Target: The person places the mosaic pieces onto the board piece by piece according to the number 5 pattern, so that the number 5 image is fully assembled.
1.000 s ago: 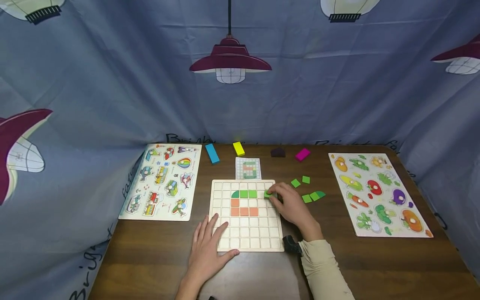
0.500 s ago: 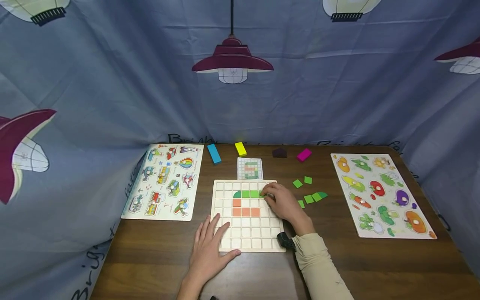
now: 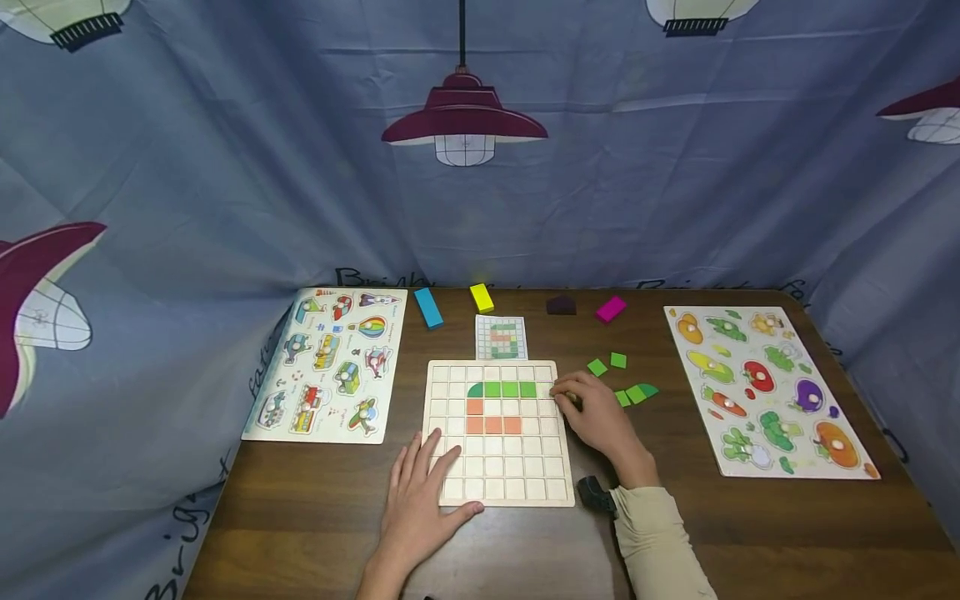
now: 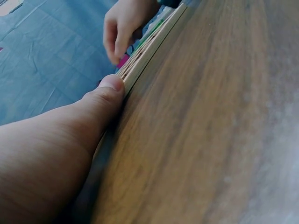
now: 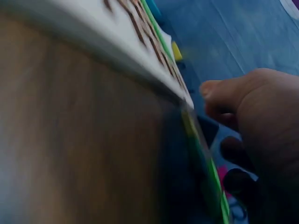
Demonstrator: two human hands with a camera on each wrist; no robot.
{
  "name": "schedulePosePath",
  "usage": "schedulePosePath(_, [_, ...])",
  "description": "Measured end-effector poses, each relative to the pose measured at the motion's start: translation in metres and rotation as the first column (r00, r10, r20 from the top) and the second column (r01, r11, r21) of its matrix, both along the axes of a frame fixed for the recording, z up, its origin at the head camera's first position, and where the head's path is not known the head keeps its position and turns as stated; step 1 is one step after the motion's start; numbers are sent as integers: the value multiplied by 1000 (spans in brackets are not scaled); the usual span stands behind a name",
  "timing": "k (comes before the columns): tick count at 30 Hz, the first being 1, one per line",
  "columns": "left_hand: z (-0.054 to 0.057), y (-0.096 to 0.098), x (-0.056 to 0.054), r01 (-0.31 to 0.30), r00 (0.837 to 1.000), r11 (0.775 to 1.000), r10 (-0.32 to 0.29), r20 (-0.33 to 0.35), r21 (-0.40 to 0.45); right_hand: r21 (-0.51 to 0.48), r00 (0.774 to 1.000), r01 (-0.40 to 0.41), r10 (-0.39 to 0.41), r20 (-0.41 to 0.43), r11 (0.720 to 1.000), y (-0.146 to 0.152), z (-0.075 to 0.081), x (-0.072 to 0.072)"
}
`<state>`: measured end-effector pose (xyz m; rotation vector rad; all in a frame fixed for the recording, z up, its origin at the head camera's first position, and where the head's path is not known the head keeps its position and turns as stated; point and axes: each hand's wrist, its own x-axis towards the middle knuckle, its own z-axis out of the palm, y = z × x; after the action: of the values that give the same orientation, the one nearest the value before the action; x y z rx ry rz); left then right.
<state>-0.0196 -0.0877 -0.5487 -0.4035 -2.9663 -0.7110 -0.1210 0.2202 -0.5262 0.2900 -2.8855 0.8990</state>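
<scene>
In the left wrist view, the left hand's (image 3: 420, 504) thumb is touching the near edge of the pale wooden grid board (image 3: 495, 467); the head view is showing its fingers spreading over the near-left corner. The right hand (image 3: 596, 417) is bending its fingers beside the right edge; whether they are pinching anything, I cannot tell. Bright-green square tiles (image 3: 510, 389) are sitting left of them, near the far edge.

My grid board (image 3: 503, 468): cream, square-ruled. On it: green tiles (image 3: 510, 389), salmon tiles (image 3: 493, 425). My sleeve (image 3: 662, 537): beige. Counter (image 3: 757, 542): brown woodgrain. Curtain (image 3: 300, 183): blue, maroon lamp print (image 3: 465, 127).
</scene>
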Motion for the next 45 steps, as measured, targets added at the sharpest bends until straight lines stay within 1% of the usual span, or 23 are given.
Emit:
schedulePosePath(3, [1,0,1,0,1000,1000,0,-3,-4,-34,995,89,-90,-37,995,12,-4,11])
schedulePosePath(5, [2,0,1,1,1000,1000,-1,0,-1,-49,989,126,-129,-75,991,19,-8,18])
schedulePosePath(7, [2,0,1,1,1000,1000,-1,2,4,-63,984,139,-145,-105,988,25,-11,23])
schedulePosePath(9, [2,-1,1,-1,1000,1000,1,2,11,-53,982,144,-149,-119,988,28,-14,27])
schedulePosePath(13, [1,-2,1,-5,1000,1000,5,-7,10,-24,982,144,-146,-120,989,31,-19,30])
schedulePosePath(19, [0,-1,2,-4,1000,1000,4,-3,16,10,976,159,-156,-152,987,33,-22,29])
schedulePosePath(25, [1,-1,1,-11,1000,1000,11,-16,29,33,974,138,-129,-186,990,33,-25,26])
schedulePosePath(28, [2,-1,1,-7,1000,999,7,-14,31,43,972,141,-130,-193,989,31,-25,26])
schedulePosePath(35, [3,-1,2,-4,1000,999,4,-13,33,108,981,131,-113,-160,985,19,-21,16])
schedulePosePath(38, [3,-1,2,0,1000,999,0,-12,36,131,982,138,-119,-149,982,14,-19,11])
schedulePosePath(45, [2,1,0,-1,1000,1000,1,-15,29,102,979,168,-153,-134,981,13,-18,8])
